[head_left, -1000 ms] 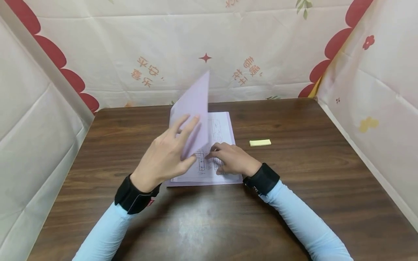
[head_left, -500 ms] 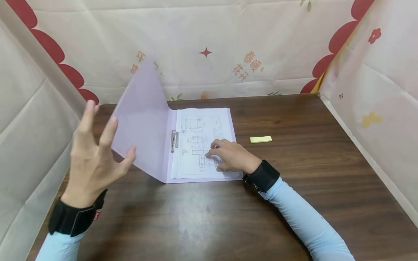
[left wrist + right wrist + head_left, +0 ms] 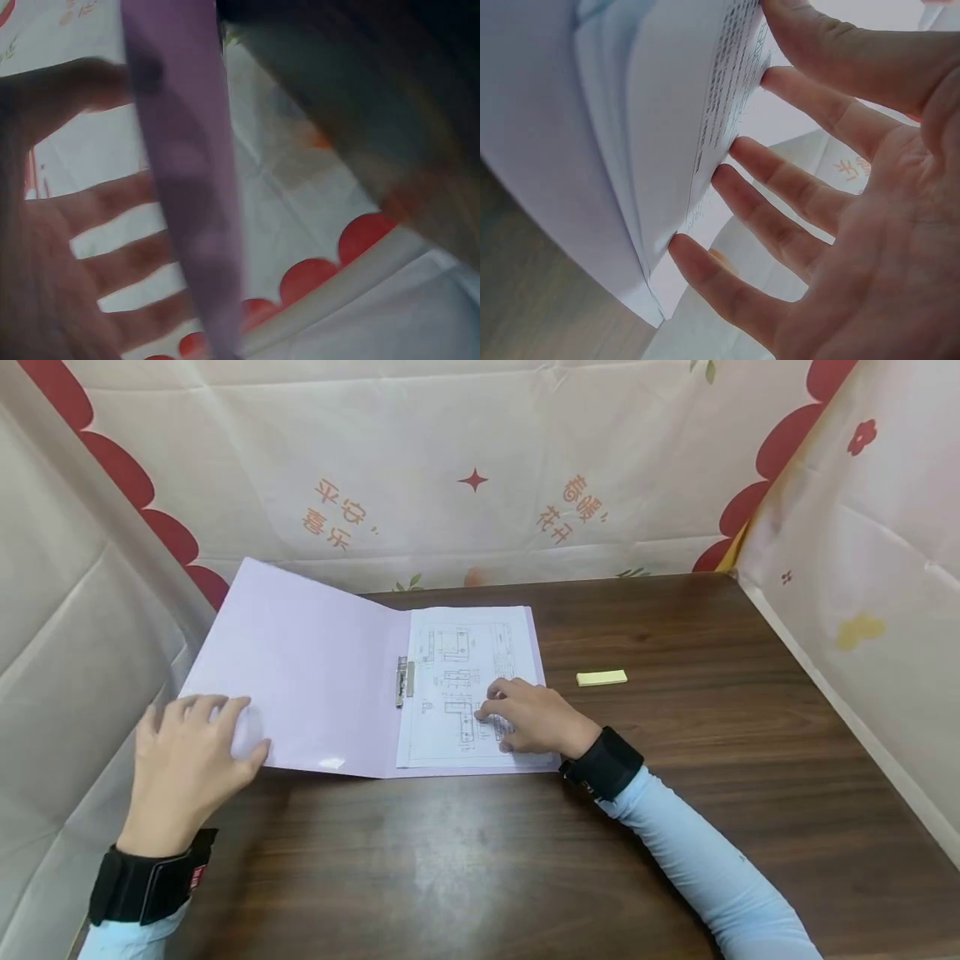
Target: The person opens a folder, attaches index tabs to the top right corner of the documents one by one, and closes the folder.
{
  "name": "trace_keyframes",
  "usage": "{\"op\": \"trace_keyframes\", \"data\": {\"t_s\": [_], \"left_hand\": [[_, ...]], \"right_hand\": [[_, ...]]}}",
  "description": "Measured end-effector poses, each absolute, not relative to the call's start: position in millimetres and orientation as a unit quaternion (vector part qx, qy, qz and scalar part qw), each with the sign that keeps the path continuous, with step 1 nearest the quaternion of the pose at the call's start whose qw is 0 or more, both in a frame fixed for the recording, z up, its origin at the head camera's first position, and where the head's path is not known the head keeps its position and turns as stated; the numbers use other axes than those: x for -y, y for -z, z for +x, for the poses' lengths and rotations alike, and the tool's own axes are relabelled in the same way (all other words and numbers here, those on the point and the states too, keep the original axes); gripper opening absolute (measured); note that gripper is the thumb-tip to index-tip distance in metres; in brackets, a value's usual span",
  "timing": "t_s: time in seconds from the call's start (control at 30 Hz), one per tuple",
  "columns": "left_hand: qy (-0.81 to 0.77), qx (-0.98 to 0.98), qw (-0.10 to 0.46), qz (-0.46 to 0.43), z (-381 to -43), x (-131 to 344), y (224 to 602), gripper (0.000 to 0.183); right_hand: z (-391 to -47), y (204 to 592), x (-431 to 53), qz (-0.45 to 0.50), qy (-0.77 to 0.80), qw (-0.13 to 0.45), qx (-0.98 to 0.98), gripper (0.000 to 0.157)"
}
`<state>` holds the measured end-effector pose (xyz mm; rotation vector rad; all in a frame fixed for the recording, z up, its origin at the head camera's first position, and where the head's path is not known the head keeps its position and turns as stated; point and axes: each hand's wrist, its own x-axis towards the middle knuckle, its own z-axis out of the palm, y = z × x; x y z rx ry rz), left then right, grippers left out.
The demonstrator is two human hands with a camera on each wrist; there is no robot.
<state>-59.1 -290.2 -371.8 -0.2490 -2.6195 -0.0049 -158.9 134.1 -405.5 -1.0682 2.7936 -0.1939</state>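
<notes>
A lilac folder (image 3: 315, 685) lies spread wide in the head view, its cover turned to the left. Printed sheets with line drawings (image 3: 423, 735) sit on its right side, beside a metal clip (image 3: 401, 683) near the spine. My left hand (image 3: 183, 768) touches the cover's lower left corner with fingers spread. In the left wrist view the cover (image 3: 187, 165) appears edge-on against those fingers. My right hand (image 3: 536, 722) rests its fingertips on the lower right of the sheets; the right wrist view shows these fingers (image 3: 772, 184) straight and spread, meeting the paper (image 3: 671, 112).
A small pale yellow strip, like a pad of sticky notes (image 3: 602, 678), lies right of the folder. Brown wood-grain tabletop (image 3: 465, 860) extends in front. Patterned white cloth (image 3: 420, 452) hangs behind and along both sides.
The folder cover has swung from upright over to the left and come down, uncovering the sheets and clip. My left hand moved left and lowered with it. My right hand stayed in place.
</notes>
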Motion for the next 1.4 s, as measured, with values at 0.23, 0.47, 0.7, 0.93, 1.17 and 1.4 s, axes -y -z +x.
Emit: {"op": "trace_keyframes", "data": {"t_s": [0.23,0.47,0.7,0.93,1.17,1.4], "left_hand": [[0.024,0.995,0.066,-0.069,-71.0,296.8,389.0,0.056],[0.061,0.996,-0.017,-0.068,-87.7,304.9,398.3,0.061],[0.056,0.995,-0.027,-0.077,-98.2,311.8,403.4,0.065],[0.049,0.994,0.011,-0.096,-98.2,299.6,393.2,0.058],[0.023,0.985,0.092,-0.146,-97.3,263.1,372.6,0.055],[0.015,0.975,0.12,-0.185,-96.4,222.2,362.3,0.047]], "right_hand": [[-157.8,405.6,-134.8,-0.349,0.074,0.077,-0.931,0.049],[-159.1,403.0,-135.7,-0.354,0.073,0.074,-0.93,0.05],[-160.4,401.9,-137.8,-0.356,0.075,0.071,-0.929,0.05],[-160.5,403.1,-137.7,-0.357,0.086,0.072,-0.927,0.05],[-159.6,403.0,-137.6,-0.355,0.09,0.078,-0.927,0.05],[-159.3,403.1,-137.4,-0.357,0.094,0.085,-0.926,0.05]]}}
